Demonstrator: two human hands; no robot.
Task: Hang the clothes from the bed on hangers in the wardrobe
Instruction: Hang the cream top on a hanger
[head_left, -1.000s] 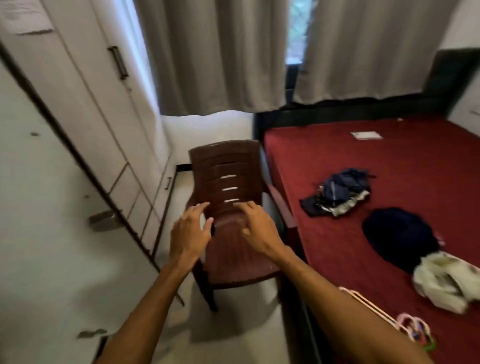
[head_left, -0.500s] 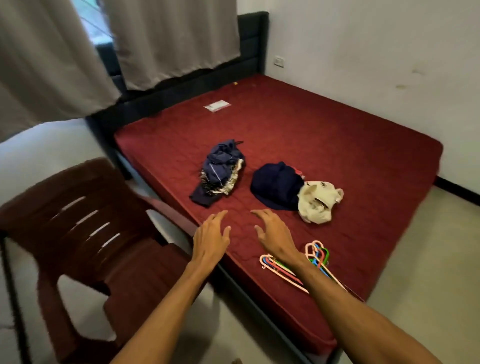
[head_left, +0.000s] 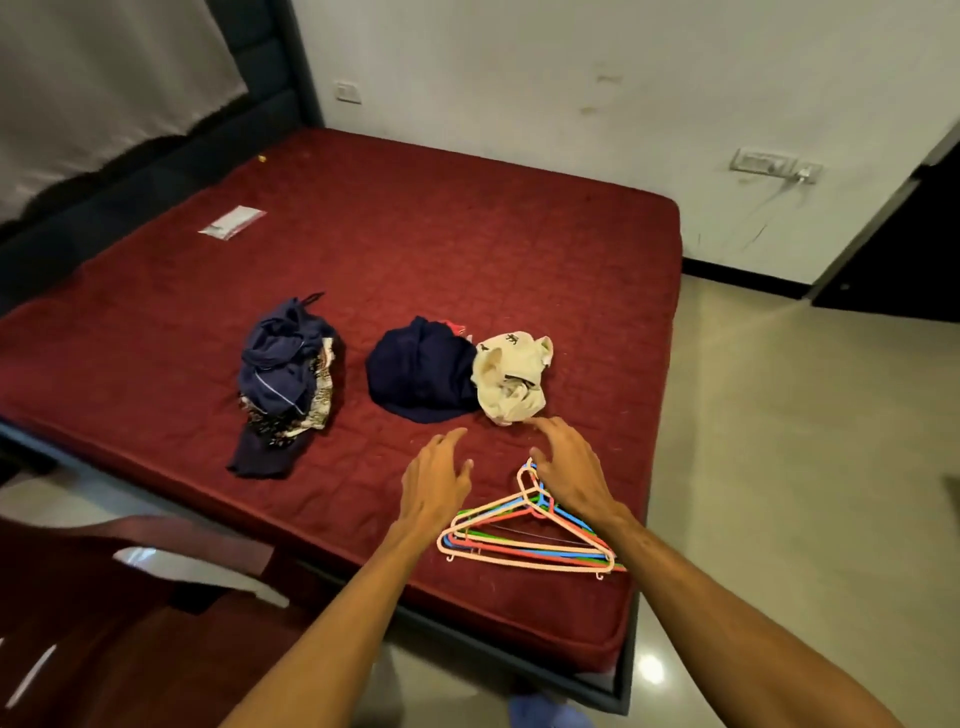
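On the red bed (head_left: 467, 249) lie three bundles of clothes: a dark blue and patterned heap (head_left: 285, 374) at the left, a navy garment (head_left: 423, 371) in the middle, and a cream garment (head_left: 511, 382) touching it on the right. A stack of coloured plastic hangers (head_left: 524, 535) lies near the bed's front edge. My left hand (head_left: 436, 480) hovers open just left of the hangers. My right hand (head_left: 569, 470) is open over the hanger hooks, its fingertips close to the cream garment. Neither hand holds anything. No wardrobe is in view.
A dark red plastic chair (head_left: 104, 623) stands at the lower left beside the bed. A small clear packet (head_left: 232, 222) lies far back on the mattress. Tiled floor (head_left: 805, 467) runs along the right, with a dark doorway (head_left: 904, 249) beyond and curtains (head_left: 104, 88) behind the headboard.
The view swung right from the wardrobe and chair to the bed. Both hands moved along with it, from over the chair to above the hangers and the clothes.
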